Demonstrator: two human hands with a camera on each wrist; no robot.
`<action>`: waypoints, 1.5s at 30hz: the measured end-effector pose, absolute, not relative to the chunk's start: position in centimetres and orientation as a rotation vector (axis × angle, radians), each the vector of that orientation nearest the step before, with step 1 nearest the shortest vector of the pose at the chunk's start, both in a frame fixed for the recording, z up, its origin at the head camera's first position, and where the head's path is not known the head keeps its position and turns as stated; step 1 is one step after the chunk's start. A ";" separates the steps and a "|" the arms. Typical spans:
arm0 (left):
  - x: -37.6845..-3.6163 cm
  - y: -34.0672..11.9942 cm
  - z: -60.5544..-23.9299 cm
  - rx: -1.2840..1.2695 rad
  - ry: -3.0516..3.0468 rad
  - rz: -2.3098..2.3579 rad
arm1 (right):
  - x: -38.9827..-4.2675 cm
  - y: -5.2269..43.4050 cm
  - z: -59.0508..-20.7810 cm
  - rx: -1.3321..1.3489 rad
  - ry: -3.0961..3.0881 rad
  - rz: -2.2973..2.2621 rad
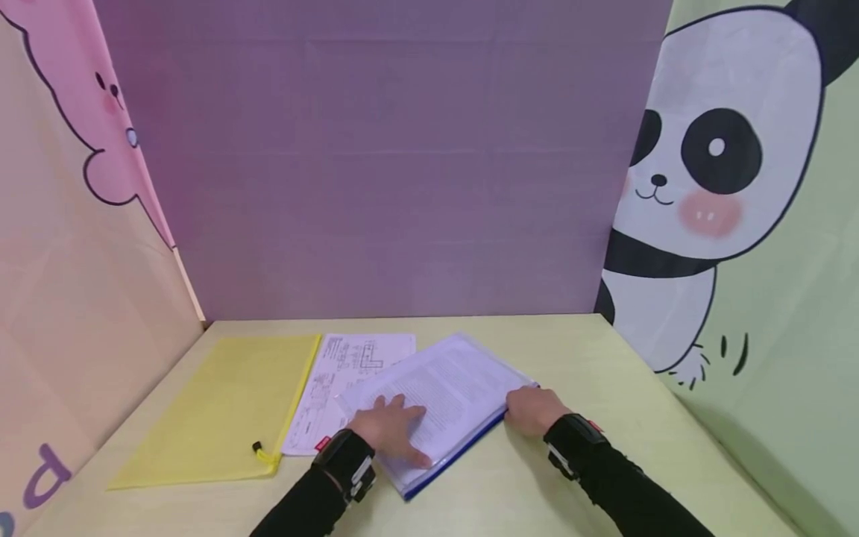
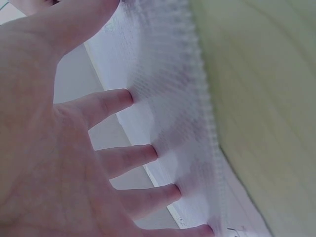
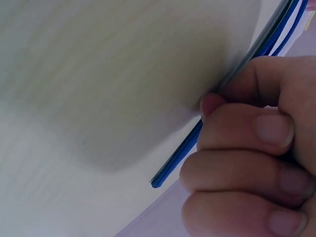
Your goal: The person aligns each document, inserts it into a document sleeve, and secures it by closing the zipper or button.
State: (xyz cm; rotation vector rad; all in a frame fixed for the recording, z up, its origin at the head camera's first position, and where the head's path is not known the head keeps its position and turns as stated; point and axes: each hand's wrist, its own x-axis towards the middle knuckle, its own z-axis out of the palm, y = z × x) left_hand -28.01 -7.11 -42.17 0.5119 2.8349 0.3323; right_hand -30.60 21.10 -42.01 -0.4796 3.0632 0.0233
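A clear mesh document pouch (image 1: 452, 395) with printed pages inside lies at an angle on the table, its blue edge (image 1: 456, 455) toward me. My left hand (image 1: 392, 432) rests on its near left part, fingers spread. In the left wrist view the fingertips (image 2: 126, 96) touch the mesh surface. My right hand (image 1: 535, 412) is at the pouch's right corner. Seen from the right wrist, that hand (image 3: 247, 143) pinches the blue edge between thumb and index finger, the other fingers curled. A short end of the blue edge (image 3: 170, 163) sticks out past the fingers.
To the left lies a yellow zip pouch (image 1: 228, 403) with a yellow pull tab (image 1: 265, 453). A printed sheet (image 1: 335, 388) with diagrams lies between the two pouches, partly under the clear one. A purple panel (image 1: 403, 164) stands behind the table (image 1: 557, 343), with printed curtains at both sides.
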 end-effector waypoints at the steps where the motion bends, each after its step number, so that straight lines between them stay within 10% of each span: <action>1: -28.0 -7.1 -42.1 0.513 2.836 0.330 | -30.6 21.0 -42.0 -0.477 3.065 0.028; 45: -28.0 -7.0 -42.0 0.492 2.833 0.316 | -29.3 19.3 -42.4 -0.542 3.092 0.070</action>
